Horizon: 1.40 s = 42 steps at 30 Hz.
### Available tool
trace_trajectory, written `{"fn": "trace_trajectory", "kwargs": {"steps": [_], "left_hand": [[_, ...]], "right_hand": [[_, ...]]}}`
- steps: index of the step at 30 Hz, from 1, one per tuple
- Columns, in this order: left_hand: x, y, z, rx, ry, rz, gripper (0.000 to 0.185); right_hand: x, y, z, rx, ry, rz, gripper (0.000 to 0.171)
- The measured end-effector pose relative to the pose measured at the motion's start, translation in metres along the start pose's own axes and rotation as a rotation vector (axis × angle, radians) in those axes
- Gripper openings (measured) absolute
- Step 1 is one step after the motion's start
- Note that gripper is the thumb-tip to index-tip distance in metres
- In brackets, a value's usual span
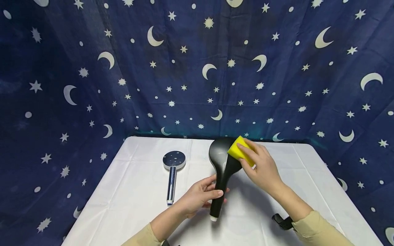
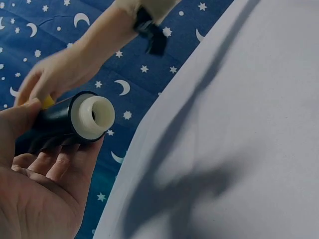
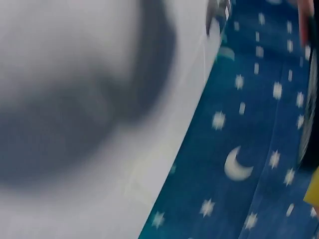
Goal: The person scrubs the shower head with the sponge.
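Observation:
A black shower head [image 1: 222, 167] is held tilted above the white table [image 1: 129, 205]. My left hand [image 1: 200, 196] grips its handle near the white threaded end [image 2: 92, 117]. My right hand [image 1: 257, 164] holds a yellow sponge [image 1: 238, 150] and presses it against the right rim of the black head. In the left wrist view, the fingers of my left hand [image 2: 45, 164] curl round the black handle [image 2: 50, 127], with the right hand [image 2: 55, 74] and a sliver of sponge behind it. The right wrist view is blurred; only a yellow corner of the sponge [image 3: 313, 191] shows at its right edge.
A chrome shower head [image 1: 173, 171] lies face up on the table, left of my hands, its handle pointing toward me. A dark blue cloth with moons and stars [image 1: 197, 68] hangs behind and around the table. A black wrist strap [image 1: 281, 221] sits on my right forearm.

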<state>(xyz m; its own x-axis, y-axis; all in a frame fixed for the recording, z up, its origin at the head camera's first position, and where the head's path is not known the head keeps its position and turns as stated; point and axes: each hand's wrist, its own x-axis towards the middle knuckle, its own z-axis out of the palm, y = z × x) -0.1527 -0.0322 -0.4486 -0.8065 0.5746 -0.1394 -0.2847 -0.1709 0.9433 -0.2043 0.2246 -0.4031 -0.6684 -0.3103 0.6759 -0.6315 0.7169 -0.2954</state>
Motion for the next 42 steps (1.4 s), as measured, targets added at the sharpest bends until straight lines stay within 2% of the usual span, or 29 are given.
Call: {"fn": "trace_trajectory", "kwargs": {"steps": [5, 7, 9, 11, 16, 18, 20, 24, 29, 33, 36, 39, 42], "left_hand": [[0.0, 0.0, -0.006, -0.061, -0.006, 0.017, 0.064], [0.0, 0.0, -0.007, -0.091, -0.016, 0.021, 0.064], [0.001, 0.0, -0.008, -0.118, -0.029, 0.011, 0.064], [0.001, 0.0, -0.008, -0.137, -0.043, 0.008, 0.062], [0.001, 0.002, -0.009, -0.169, -0.083, 0.0, 0.062], [0.001, 0.002, -0.009, -0.179, -0.105, -0.005, 0.063], [0.001, 0.003, -0.01, -0.195, -0.121, -0.01, 0.063], [0.001, 0.004, -0.011, -0.218, -0.118, 0.001, 0.06], [0.001, 0.005, -0.014, -0.317, -0.123, 0.002, 0.055], [0.0, 0.005, -0.015, -0.431, -0.182, 0.005, 0.053], [-0.001, 0.005, -0.016, -0.49, -0.245, 0.003, 0.054], [-0.003, 0.005, -0.017, -0.522, -0.292, 0.003, 0.053], [-0.006, 0.004, -0.018, -0.54, -0.313, 0.001, 0.049]], "right_hand": [[-0.024, -0.035, 0.008, 0.068, -0.065, -0.176, 0.052], [-0.027, -0.037, 0.009, 0.082, -0.066, -0.212, 0.049], [-0.023, -0.032, 0.008, 0.069, -0.036, -0.211, 0.048], [-0.015, -0.019, 0.005, 0.049, 0.016, -0.163, 0.047], [0.007, 0.01, -0.002, 0.027, 0.118, 0.107, 0.047], [0.009, 0.014, -0.003, 0.036, 0.124, 0.163, 0.048], [0.008, 0.013, -0.004, 0.047, 0.116, 0.163, 0.048], [0.001, -0.003, -0.001, 0.072, 0.11, 0.066, 0.048], [-0.012, -0.031, 0.011, 0.093, 0.07, -0.155, 0.043], [-0.016, -0.041, 0.02, 0.122, 0.066, -0.327, 0.037], [-0.011, -0.035, 0.021, 0.104, 0.118, -0.381, 0.037], [-0.003, -0.022, 0.018, 0.073, 0.19, -0.32, 0.036], [0.006, -0.011, 0.014, 0.085, 0.211, -0.114, 0.039]]}}
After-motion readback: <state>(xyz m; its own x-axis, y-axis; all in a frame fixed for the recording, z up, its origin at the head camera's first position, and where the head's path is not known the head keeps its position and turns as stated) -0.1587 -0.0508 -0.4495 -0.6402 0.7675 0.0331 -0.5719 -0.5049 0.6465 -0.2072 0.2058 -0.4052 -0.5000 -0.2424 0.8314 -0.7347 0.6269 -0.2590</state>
